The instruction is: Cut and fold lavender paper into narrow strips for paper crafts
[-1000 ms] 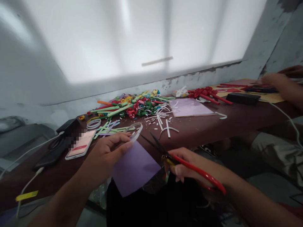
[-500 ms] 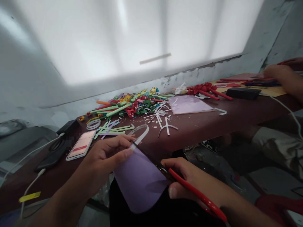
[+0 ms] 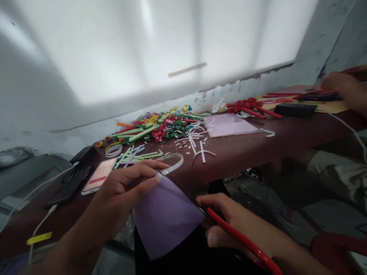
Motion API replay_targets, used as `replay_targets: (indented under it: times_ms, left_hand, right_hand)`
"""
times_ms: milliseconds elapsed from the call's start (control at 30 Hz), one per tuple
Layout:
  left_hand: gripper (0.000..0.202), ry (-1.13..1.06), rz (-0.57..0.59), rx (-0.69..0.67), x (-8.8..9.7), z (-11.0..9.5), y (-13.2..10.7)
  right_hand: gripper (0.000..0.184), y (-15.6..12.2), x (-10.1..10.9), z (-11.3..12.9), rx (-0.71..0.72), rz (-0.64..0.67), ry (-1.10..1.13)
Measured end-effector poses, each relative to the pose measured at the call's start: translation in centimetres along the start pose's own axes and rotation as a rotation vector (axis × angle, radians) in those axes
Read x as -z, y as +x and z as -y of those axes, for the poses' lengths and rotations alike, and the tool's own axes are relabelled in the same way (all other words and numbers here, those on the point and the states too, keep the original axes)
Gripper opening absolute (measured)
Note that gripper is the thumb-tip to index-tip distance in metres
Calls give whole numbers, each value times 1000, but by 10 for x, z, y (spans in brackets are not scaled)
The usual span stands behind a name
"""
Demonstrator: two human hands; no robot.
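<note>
A sheet of purple paper (image 3: 168,215) hangs from my left hand (image 3: 130,187), pinched at its top edge between thumb and fingers. My right hand (image 3: 226,217) is closed on a pair of scissors with red handles (image 3: 243,238). Their dark blades lie along the paper's upper right edge, the tips close to my left fingertips. Past those fingertips curls a narrow pale strip (image 3: 176,164), seemingly still joined at the cut edge. The sheet hangs over my dark-clothed lap.
On the brown table (image 3: 229,156) lie colourful paper flowers and stems (image 3: 160,128), white scraps (image 3: 195,137), green and purple strips (image 3: 134,156), a purple stack (image 3: 229,125), a phone (image 3: 99,175) and cabled black devices (image 3: 69,187). A co-worker's hand (image 3: 340,86) is at far right.
The purple sheet's lower part has swung slightly left. The scissors' handles have shifted a little right and down, and the pale strip curls a bit farther right.
</note>
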State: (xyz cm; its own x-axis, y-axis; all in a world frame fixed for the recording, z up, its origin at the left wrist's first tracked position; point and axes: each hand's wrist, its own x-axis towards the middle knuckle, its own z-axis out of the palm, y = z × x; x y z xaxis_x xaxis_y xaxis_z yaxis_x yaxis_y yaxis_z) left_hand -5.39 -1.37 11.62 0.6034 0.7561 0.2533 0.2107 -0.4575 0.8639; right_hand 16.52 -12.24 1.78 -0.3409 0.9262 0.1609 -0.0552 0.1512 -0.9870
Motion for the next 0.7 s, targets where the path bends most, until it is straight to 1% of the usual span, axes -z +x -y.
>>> replay_targets:
  times_ms: [67, 133, 167, 233, 300, 333, 367, 433, 500, 567, 633, 700]
  left_hand:
    - [18, -27, -40, -4, 1, -1, 0]
    - [19, -45, -55, 9, 2, -2, 1]
    - [20, -40, -37, 19, 2, -2, 1]
    - [20, 2, 48, 33, 1, -2, 1]
    - [16, 27, 141, 25, -2, -3, 1]
    - [13, 21, 170, 17, -4, -3, 2]
    - [11, 10, 183, 13, -6, -3, 2]
    - [8, -27, 164, 20, -12, -2, 2]
    - [8, -64, 144, 31, -17, -2, 3]
    - [9, -104, 147, 51, -21, -2, 3]
    - [10, -127, 170, 71, -24, -3, 2]
    - [12, -139, 183, 81, -25, -5, 0]
  right_hand:
    - [55, -1, 1, -2, 1, -28, -14]
    - [56, -2, 2, -5, -6, -71, -18]
    - [57, -3, 2, -5, -13, -80, -12]
    - [61, -4, 0, -4, -26, -74, 7]
    - [66, -3, -2, 0, -39, -64, 20]
    - [68, -2, -3, 2, -47, -64, 30]
    - [68, -1, -4, 4, -44, -64, 42]
    - [66, 2, -5, 5, -23, -42, 76]
    - [61, 6, -5, 4, 14, 5, 107]
    - [56, 9, -4, 2, 47, 45, 114]
    - [57, 11, -4, 1, 45, 51, 102]
    - [62, 11, -5, 1, 14, 23, 55]
